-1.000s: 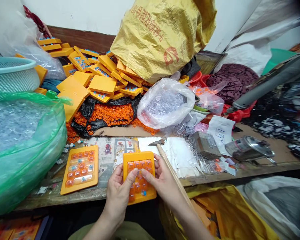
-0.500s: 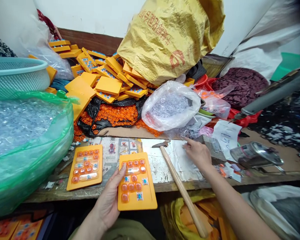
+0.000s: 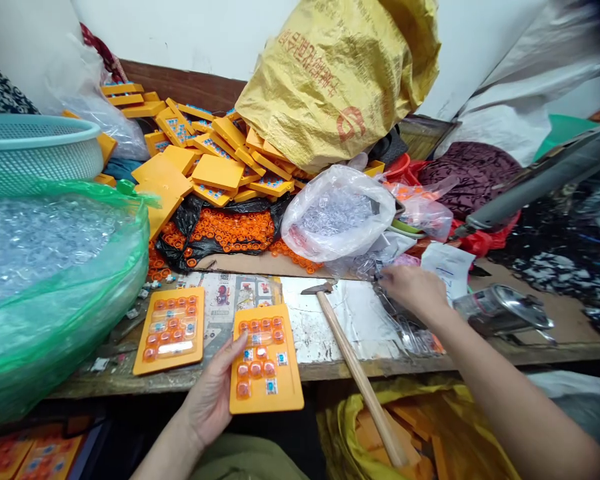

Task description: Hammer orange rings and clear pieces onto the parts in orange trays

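My left hand (image 3: 213,383) grips the left side of a yellow-orange panel (image 3: 286,373), thumb on its face. Orange round caps, clear bars and a few blue-and-white switches sit on it. A similar panel (image 3: 143,357) lies on the bench at the left. My right hand (image 3: 413,288) is over clear plastic at the back of the work surface, beyond the hammer; its fingertips are blurred, and anything between them is too small to tell. The hammer (image 3: 350,353) lies with its handle over the bench's front edge.
Behind stand a white bag of clear pieces (image 3: 335,213), a black bag of orange caps (image 3: 235,230) and piled yellow panels (image 3: 217,171). A green bag (image 3: 80,320) is at the left, a metal cup (image 3: 505,313) at the right, a yellow sack (image 3: 350,433) below.
My right hand has moved slightly right, and clear plastic now lies spread beneath it where a grey block was visible. The held panel has shifted slightly left and up in view.
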{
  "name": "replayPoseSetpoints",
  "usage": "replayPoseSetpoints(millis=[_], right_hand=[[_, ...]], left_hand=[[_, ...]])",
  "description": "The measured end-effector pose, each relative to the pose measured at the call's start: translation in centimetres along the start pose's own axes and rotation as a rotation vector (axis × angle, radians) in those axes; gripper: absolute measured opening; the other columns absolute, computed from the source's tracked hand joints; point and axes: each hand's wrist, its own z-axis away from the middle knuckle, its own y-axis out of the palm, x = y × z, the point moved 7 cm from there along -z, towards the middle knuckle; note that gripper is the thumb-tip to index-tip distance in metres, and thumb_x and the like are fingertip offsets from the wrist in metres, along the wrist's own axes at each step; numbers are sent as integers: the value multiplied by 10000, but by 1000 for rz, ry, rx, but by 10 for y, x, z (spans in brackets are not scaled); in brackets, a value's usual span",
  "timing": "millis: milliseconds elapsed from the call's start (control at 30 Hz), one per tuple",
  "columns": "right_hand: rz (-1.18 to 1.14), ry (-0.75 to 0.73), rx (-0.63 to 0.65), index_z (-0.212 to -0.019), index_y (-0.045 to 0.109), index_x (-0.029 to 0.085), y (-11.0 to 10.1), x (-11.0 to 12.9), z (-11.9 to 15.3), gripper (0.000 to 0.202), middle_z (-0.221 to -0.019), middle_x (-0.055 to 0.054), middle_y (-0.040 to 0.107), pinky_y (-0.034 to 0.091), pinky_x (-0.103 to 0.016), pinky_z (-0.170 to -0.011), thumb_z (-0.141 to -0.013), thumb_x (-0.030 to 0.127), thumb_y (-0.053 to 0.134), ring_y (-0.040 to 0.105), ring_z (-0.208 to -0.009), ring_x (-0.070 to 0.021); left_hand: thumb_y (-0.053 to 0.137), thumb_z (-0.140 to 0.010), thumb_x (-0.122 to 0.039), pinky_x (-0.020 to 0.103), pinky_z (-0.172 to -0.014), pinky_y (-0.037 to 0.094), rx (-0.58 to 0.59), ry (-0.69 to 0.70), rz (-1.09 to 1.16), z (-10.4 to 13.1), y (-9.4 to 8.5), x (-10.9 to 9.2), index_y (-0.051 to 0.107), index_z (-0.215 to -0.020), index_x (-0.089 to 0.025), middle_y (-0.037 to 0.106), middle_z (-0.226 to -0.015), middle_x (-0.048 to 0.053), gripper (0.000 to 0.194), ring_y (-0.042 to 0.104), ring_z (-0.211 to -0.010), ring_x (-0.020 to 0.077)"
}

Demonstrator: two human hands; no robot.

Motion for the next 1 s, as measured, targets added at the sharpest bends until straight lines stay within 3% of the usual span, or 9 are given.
replayPoseSetpoints(millis=[100, 233, 400, 533, 600, 700, 800, 900, 1000], right_hand=[[-29, -2, 111, -635, 696, 174, 21, 6, 34, 90, -656, -127, 679, 416, -344, -618, -657, 144, 614, 645, -683, -282], [-200, 4, 36, -762, 715, 141, 29, 11, 64, 207, -749, -155, 690, 451, -387, -709, -700, 89, 524, 652, -801, -297], [-605, -9, -82, -1112, 660, 140, 30, 34, 78, 405, -916, -104, 702, 525, -344, -688, -869, 377, 439, 674, -780, -215], [-791, 10, -106, -1163, 634, 136, 33, 47, 81, 618, -828, -57, 693, 539, -298, -566, -833, 620, 438, 673, -620, -168], [-751, 86, -170, -1177, 626, 132, 23, 30, 71, 632, -832, -67, 685, 529, -313, -584, -827, 624, 438, 663, -636, -179], [-547, 260, -304, -1243, 580, 96, -6, -20, 45, 563, -924, -141, 674, 480, -388, -701, -855, 485, 457, 639, -783, -251], [-329, 316, -286, -1241, 591, 81, -29, -55, 16, 485, -991, -195, 673, 416, -397, -732, -865, 362, 472, 605, -893, -308], [-145, 213, -195, -1174, 635, 91, -32, -47, 1, 396, -1080, -197, 658, 394, -367, -757, -878, 297, 471, 574, -990, -309], [20, 58, -81, -1008, 679, 142, -10, -12, 7, 242, -1004, -124, 676, 392, -369, -815, -864, 274, 536, 580, -964, -256]], left_hand=[[651, -815, -146, 471, -918, 531, 8, 9, -20, -2, -2, 1, 478, -1284, -124, 705, -1084, 143, 501, 694, -952, 278], [650, -814, -139, 440, -885, 552, 14, -9, -34, -3, 0, 1, 470, -1288, -126, 721, -1030, 129, 507, 710, -894, 264], [622, -835, -143, 426, -867, 561, 34, -37, -17, 2, 1, 2, 454, -1308, -119, 717, -1034, 140, 503, 708, -906, 266], [622, -835, -136, 429, -898, 546, 43, -23, 16, 4, 1, 0, 447, -1325, -131, 714, -1055, 133, 521, 699, -940, 268], [619, -833, -121, 432, -912, 539, 41, -20, 21, 4, 1, -2, 443, -1335, -141, 708, -1077, 130, 532, 691, -966, 270], [610, -837, -111, 437, -912, 539, 30, -24, 28, 1, 0, -3, 440, -1340, -128, 709, -1074, 138, 532, 682, -988, 281], [610, -840, -123, 445, -901, 544, 21, -27, 24, -1, -3, -2, 440, -1341, -119, 715, -1051, 144, 529, 683, -983, 289], [626, -830, -124, 443, -896, 547, 30, -9, -6, -2, -4, -1, 449, -1336, -136, 723, -1029, 129, 537, 690, -964, 285], [627, -828, -121, 432, -885, 554, 39, 5, -32, -3, -4, 0, 454, -1331, -145, 730, -1010, 119, 533, 703, -925, 273]])
